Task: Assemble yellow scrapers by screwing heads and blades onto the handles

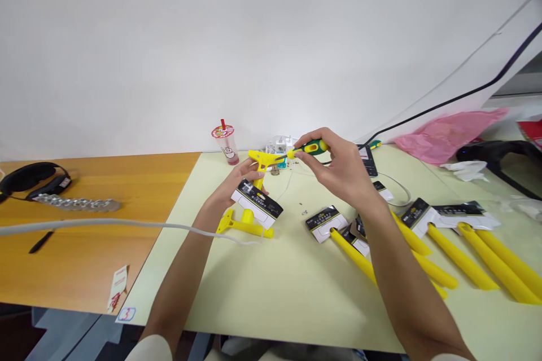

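Note:
My left hand (231, 185) is closed around the handle of a yellow T-shaped scraper (262, 159), holding its head up above the table. From that scraper hangs a black-and-white card tag (257, 203). A green-and-yellow screwdriver (312, 148) is pinched in the fingers of my right hand (341, 166). Its shaft points left, and the tip meets the right part of the scraper's head. Below my left hand, another yellow scraper (228, 222) lies on the table beside a short yellow piece (248, 216). A few tiny metal bits (304, 212) lie between my hands.
Several yellow handles (461, 256) with card tags spread across the right side. A plastic cup with a red straw (226, 144) stands near the wall. A white cable (127, 224) crosses at left. Farther right are a pink plastic bag (444, 135) and a black object (499, 155).

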Demonstrator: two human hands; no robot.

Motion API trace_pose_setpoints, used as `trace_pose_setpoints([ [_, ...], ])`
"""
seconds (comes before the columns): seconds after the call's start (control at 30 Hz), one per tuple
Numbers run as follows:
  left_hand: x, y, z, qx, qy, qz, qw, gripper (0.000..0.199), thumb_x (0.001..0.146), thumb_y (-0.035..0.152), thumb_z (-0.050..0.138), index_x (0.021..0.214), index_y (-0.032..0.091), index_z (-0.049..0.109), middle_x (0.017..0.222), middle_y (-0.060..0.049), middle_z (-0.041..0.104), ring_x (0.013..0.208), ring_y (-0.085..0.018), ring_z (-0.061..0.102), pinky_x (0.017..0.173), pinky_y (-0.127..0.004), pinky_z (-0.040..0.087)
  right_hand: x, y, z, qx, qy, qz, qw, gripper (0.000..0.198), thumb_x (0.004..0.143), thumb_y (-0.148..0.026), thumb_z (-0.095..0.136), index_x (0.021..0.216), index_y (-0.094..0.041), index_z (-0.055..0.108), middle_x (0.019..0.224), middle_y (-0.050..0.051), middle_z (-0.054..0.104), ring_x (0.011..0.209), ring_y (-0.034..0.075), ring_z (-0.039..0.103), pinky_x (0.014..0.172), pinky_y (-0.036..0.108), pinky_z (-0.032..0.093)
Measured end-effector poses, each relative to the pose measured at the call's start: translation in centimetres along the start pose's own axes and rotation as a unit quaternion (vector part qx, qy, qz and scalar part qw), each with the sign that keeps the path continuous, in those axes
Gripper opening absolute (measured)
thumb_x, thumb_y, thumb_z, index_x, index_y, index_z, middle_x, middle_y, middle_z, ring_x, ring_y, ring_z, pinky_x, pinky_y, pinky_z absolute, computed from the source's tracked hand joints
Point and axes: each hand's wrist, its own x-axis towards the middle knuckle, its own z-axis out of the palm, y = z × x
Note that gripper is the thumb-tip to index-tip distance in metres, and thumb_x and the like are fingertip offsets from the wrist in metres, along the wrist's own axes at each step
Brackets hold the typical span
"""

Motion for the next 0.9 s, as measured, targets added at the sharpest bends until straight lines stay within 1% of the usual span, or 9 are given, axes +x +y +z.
trace_pose_setpoints([
  [0.1,0.4,0.5,0.0,0.006,-0.038,-0.008,0.999,0.075,0.086,0.036,0.087,0.153,0.023,0.059,0.132,-0.012,0.077,0.069,-0.018,0.078,0.079,-0.040,0.069,-0.1,-0.2,-1.0,-0.009,0.021,-0.020,1.000,0.008,0.104,-0.029,0.072,0.112,-0.026,0.071,0.111,0.005,0.079,0.097,0.025,0.073,0.091,0.039,0.057],
  [0.27,1.3,1.5,0.1,0.015,-0.115,-0.015,0.993,0.069,0.087,0.032,0.088,0.151,0.023,0.065,0.135,-0.015,0.077,0.067,-0.016,0.076,0.080,-0.041,0.070,-0.4,-0.8,-2.1,-0.012,0.070,-0.036,0.997,0.008,0.105,-0.030,0.072,0.112,-0.027,0.069,0.106,0.003,0.077,0.094,0.023,0.073,0.090,0.038,0.057],
  [0.33,1.7,2.2,0.2,0.020,-0.135,-0.016,0.991,0.069,0.087,0.032,0.088,0.152,0.023,0.065,0.139,-0.017,0.076,0.067,-0.016,0.076,0.078,-0.041,0.070,-0.6,-1.1,-2.4,-0.015,0.073,-0.046,0.996,0.009,0.106,-0.030,0.071,0.114,-0.027,0.068,0.108,0.004,0.076,0.096,0.024,0.074,0.091,0.038,0.058],
  [0.4,2.0,2.8,0.3,0.028,-0.148,-0.024,0.988,0.069,0.086,0.031,0.088,0.151,0.023,0.066,0.141,-0.018,0.076,0.068,-0.017,0.076,0.077,-0.040,0.070,-0.7,-1.4,-2.8,-0.027,0.057,-0.055,0.996,0.010,0.107,-0.029,0.068,0.117,-0.027,0.066,0.110,0.005,0.076,0.099,0.025,0.074,0.092,0.039,0.059],
  [0.47,2.2,3.2,0.3,0.031,-0.150,-0.029,0.988,0.067,0.085,0.030,0.088,0.148,0.021,0.068,0.141,-0.018,0.076,0.069,-0.017,0.076,0.076,-0.040,0.070,-0.8,-1.6,-3.2,-0.045,0.027,-0.063,0.997,0.012,0.107,-0.026,0.066,0.119,-0.027,0.065,0.113,0.006,0.075,0.103,0.026,0.073,0.093,0.041,0.059],
  [0.57,2.5,3.3,0.3,0.018,-0.136,-0.021,0.990,0.062,0.084,0.028,0.088,0.143,0.020,0.071,0.138,-0.017,0.077,0.073,-0.017,0.075,0.075,-0.038,0.070,-0.9,-1.5,-3.8,-0.076,-0.007,-0.080,0.994,0.017,0.107,-0.021,0.063,0.123,-0.029,0.065,0.116,0.007,0.075,0.108,0.028,0.072,0.096,0.044,0.058],
  [0.63,2.6,3.2,0.2,0.011,-0.123,-0.022,0.992,0.060,0.084,0.028,0.088,0.141,0.020,0.071,0.135,-0.016,0.078,0.073,-0.017,0.074,0.075,-0.038,0.070,-0.9,-1.2,-4.0,-0.090,-0.016,-0.096,0.991,0.022,0.107,-0.016,0.061,0.124,-0.029,0.064,0.119,0.008,0.074,0.111,0.029,0.072,0.097,0.045,0.059],
  [0.77,2.7,2.9,0.0,0.015,-0.107,-0.025,0.994,0.059,0.083,0.028,0.088,0.140,0.021,0.073,0.129,-0.013,0.079,0.068,-0.015,0.072,0.077,-0.039,0.070,-0.9,-0.7,-4.0,-0.100,-0.041,-0.118,0.987,0.032,0.106,-0.008,0.053,0.125,-0.030,0.065,0.126,0.007,0.075,0.120,0.029,0.073,0.100,0.047,0.060],
  [0.9,2.8,2.5,-0.3,0.020,-0.108,-0.037,0.993,0.055,0.086,0.029,0.087,0.138,0.021,0.075,0.120,-0.012,0.081,0.065,-0.016,0.071,0.077,-0.040,0.069,-0.9,-0.7,-3.8,-0.108,-0.044,-0.120,0.986,0.034,0.106,-0.004,0.048,0.119,-0.029,0.067,0.127,0.006,0.076,0.118,0.027,0.075,0.097,0.045,0.062],
])
